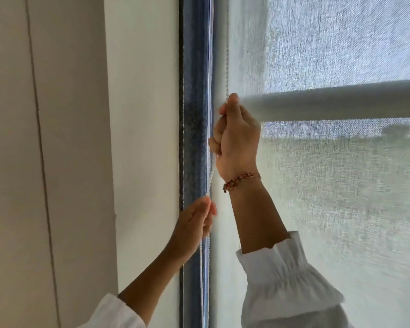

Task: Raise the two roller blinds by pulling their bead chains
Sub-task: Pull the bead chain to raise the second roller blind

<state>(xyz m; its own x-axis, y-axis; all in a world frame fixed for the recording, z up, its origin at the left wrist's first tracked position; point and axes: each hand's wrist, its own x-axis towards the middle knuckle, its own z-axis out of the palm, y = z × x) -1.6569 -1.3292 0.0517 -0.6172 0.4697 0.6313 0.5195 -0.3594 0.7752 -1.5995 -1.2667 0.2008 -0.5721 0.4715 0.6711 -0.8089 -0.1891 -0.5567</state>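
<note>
A white bead chain (227,60) hangs down the left side of the window, beside the dark blue frame. My right hand (237,138) is raised and closed around the chain, just left of the front blind's bottom bar (336,102). Lower down, my left hand (194,223) pinches the chain's other strand (201,275), which hangs below it. The front blind (341,43) is a pale woven fabric ending at the white bar. A second sheer blind (341,209) behind it covers the glass below the bar.
A white wall (140,138) runs along the left of the dark blue window frame (194,114), with a beige panel (10,162) further left. Blurred greenery shows through the sheer fabric. White sleeves cover both forearms.
</note>
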